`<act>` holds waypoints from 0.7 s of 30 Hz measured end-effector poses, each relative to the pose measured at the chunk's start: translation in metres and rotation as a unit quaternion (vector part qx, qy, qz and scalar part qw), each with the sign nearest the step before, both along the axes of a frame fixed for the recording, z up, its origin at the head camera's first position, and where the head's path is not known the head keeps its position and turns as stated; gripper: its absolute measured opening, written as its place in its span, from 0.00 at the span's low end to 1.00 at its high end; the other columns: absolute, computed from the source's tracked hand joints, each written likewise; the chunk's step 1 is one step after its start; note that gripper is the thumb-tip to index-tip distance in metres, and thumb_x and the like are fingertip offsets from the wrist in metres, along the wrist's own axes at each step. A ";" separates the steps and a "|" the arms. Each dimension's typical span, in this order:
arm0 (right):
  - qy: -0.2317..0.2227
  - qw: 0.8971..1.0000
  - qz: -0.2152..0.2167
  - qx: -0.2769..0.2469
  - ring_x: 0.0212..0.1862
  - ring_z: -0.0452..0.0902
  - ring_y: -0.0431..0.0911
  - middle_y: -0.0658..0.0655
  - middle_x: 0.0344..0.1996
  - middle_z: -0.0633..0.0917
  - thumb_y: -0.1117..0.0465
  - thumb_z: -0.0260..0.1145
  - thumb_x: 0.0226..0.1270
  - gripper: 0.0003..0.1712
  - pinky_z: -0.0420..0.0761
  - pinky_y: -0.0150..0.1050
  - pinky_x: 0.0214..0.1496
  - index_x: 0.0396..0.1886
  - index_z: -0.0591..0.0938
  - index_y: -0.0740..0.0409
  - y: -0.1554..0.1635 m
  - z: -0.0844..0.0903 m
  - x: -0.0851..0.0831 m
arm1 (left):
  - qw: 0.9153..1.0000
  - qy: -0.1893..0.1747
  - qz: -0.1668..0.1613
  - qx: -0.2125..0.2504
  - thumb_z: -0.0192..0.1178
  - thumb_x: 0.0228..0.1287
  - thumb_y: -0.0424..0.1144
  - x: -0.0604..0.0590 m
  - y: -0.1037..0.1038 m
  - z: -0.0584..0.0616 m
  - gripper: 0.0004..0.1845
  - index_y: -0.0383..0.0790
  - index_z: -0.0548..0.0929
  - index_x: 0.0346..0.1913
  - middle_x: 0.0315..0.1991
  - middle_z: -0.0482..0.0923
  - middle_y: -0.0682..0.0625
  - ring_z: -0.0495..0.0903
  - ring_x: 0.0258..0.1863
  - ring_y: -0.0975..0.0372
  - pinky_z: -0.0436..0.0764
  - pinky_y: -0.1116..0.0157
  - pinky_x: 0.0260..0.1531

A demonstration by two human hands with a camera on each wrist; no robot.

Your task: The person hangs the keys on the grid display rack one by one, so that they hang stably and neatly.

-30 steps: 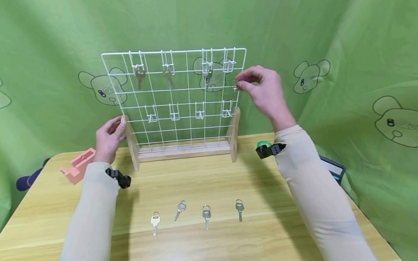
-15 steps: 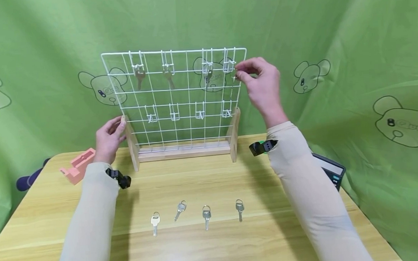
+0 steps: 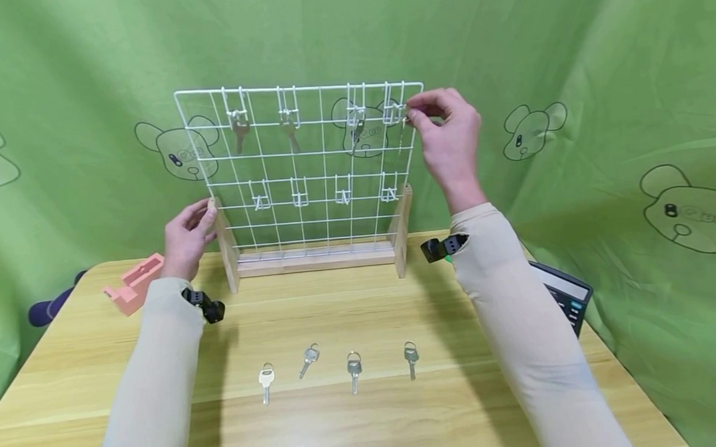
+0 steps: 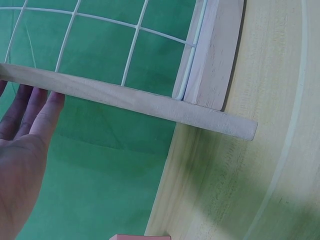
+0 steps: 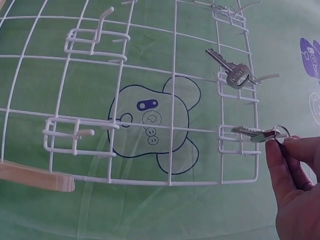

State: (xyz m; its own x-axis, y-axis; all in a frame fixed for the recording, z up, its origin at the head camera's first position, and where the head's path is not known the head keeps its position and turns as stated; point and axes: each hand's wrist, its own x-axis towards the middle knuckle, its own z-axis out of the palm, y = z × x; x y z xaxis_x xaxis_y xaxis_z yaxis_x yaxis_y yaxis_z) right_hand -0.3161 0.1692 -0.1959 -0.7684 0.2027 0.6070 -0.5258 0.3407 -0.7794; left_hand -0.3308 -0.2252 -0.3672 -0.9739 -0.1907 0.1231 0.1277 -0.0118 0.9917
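Three keys (image 3: 288, 130) hang on the rack's (image 3: 301, 166) top hooks; the right hand (image 3: 447, 136) pinches a fourth key (image 5: 255, 133) at the one-o'clock hook, fingers (image 5: 280, 160) curled on it; the left hand (image 3: 186, 237), fingers straight, steadies the nine-o'clock post; four keys (image 3: 340, 367) wait on the desk (image 3: 366, 416), judging half remains.
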 end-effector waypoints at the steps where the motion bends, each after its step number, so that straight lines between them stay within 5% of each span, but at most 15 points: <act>1: 0.000 1.000 0.000 -0.001 0.45 0.79 0.46 0.55 0.42 0.81 0.73 0.67 0.64 0.08 0.84 0.32 0.49 0.43 0.85 0.65 0.000 -0.001 -0.002 | 1.000 -0.001 0.000 0.001 0.63 0.66 0.46 0.000 0.000 0.000 0.29 0.44 0.72 0.68 0.66 0.69 0.42 0.71 0.62 0.53 0.81 0.68 0.54; 9: -0.028 0.999 0.007 -0.020 0.45 0.79 0.46 0.55 0.42 0.82 0.72 0.68 0.64 0.09 0.84 0.32 0.48 0.43 0.85 0.63 0.000 -0.001 -0.005 | 1.000 0.005 0.001 0.003 0.62 0.67 0.46 0.000 -0.001 -0.002 0.28 0.44 0.72 0.68 0.65 0.70 0.42 0.71 0.61 0.53 0.80 0.66 0.55; 21: -0.043 0.998 -0.026 0.043 0.48 0.76 0.43 0.53 0.45 0.81 0.68 0.66 0.67 0.11 0.80 0.31 0.53 0.48 0.84 0.61 0.005 -0.015 -0.001 | 1.000 -0.004 0.000 -0.003 0.62 0.66 0.47 0.001 0.000 0.001 0.30 0.45 0.71 0.69 0.68 0.68 0.42 0.70 0.63 0.53 0.80 0.65 0.56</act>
